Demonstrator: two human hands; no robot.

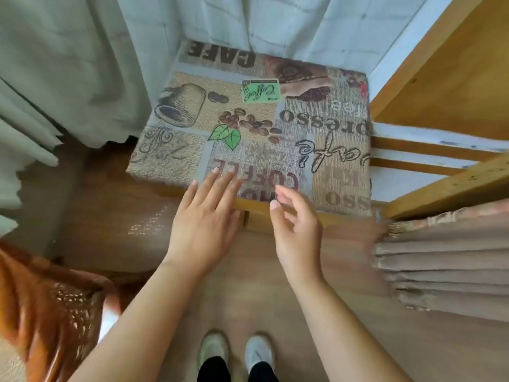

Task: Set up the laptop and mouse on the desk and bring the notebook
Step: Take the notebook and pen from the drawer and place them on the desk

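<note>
No laptop, mouse or notebook is in view. A wooden chair with a padded seat point(275, 128) printed with coffee words and beans stands in front of me, bare on top. My left hand point(205, 216) hovers flat over the seat's front edge, fingers spread and straight, holding nothing. My right hand point(296, 224) is beside it over the wooden front rail point(259, 209), fingers loosely curled and apart, also holding nothing. The two hands are a small gap apart.
Pale curtains point(68, 64) hang at the left and behind the chair. A wooden desk or frame point(446, 86) rises at the right, with folded brown cloth point(446, 268) below it. Orange patterned fabric point(46, 312) lies at the lower left. My feet point(237, 351) stand on wood flooring.
</note>
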